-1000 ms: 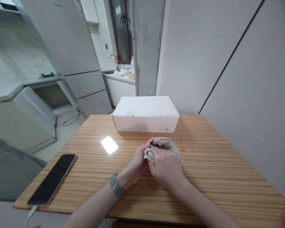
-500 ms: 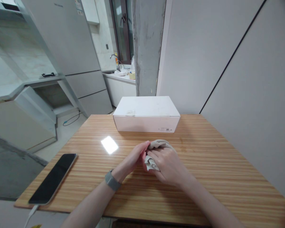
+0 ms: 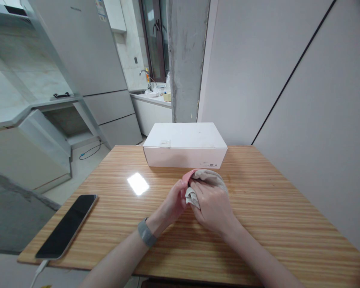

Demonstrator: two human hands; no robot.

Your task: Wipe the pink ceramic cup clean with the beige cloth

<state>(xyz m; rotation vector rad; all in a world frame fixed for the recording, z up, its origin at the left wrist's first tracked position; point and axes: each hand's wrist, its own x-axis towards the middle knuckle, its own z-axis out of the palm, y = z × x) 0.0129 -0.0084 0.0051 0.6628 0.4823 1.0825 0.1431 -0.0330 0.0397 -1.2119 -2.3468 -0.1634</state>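
Bunched under my right hand is a light grey-beige cloth; one crumpled end sticks out between thumb and fingers. My right hand is closed on it and presses it against a pink thing. Only a smooth pink edge of that thing shows past the cloth, so its kind cannot be made out. On its left side, my left hand grips it, fingers partly hidden behind the cloth and thumb near the top. Both hands are close together above the table, in front of the white box.
The wood-grain table carries a dark-screened phone at the left, plugged into a white cable. A white wall panel rises behind on the right. Beyond the table are a concrete pillar and a sink faucet.
Both hands have shifted slightly up and to the right with the cloth. More of the pink edge now shows above the left hand, and the cloth spreads farther over the right side.
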